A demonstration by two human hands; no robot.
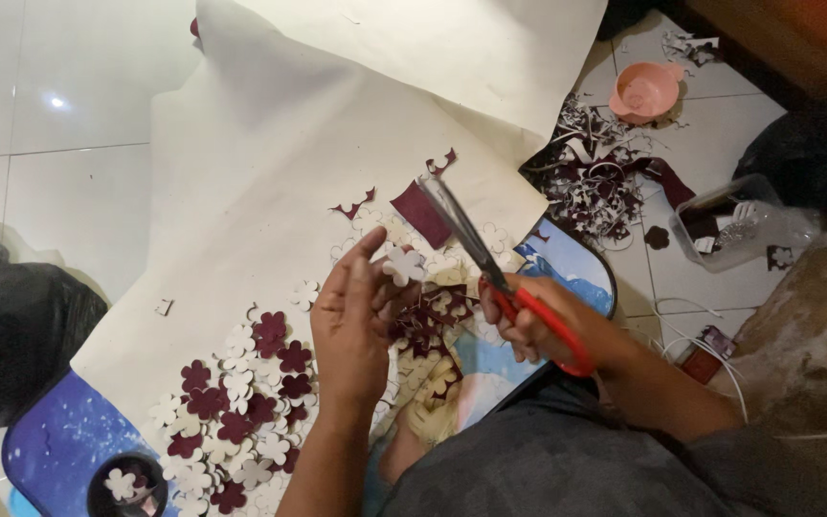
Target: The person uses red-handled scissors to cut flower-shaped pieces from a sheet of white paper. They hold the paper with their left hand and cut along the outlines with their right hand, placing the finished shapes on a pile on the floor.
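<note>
My left hand (pixel 351 321) pinches a small white flower-shaped cutout (pixel 404 265) between thumb and fingers. My right hand (pixel 528 321) grips red-handled scissors (pixel 490 273), whose blades point up and left toward a maroon scrap (pixel 421 213). Below my hands lies a heap of white and maroon flower cutouts (pixel 241 393) on a large cream sheet (pixel 279 163). More cutouts and maroon offcuts (pixel 433 316) sit between my hands.
A blue picture-printed board (pixel 59 436) lies under the sheet. Cut scraps (pixel 591 172) pile up at the right, beside a pink bowl (pixel 645 91) and a clear plastic box (pixel 734 225). A black bag (pixel 11 330) is at the left, a small dark cup (pixel 126 483) with cutouts at the bottom.
</note>
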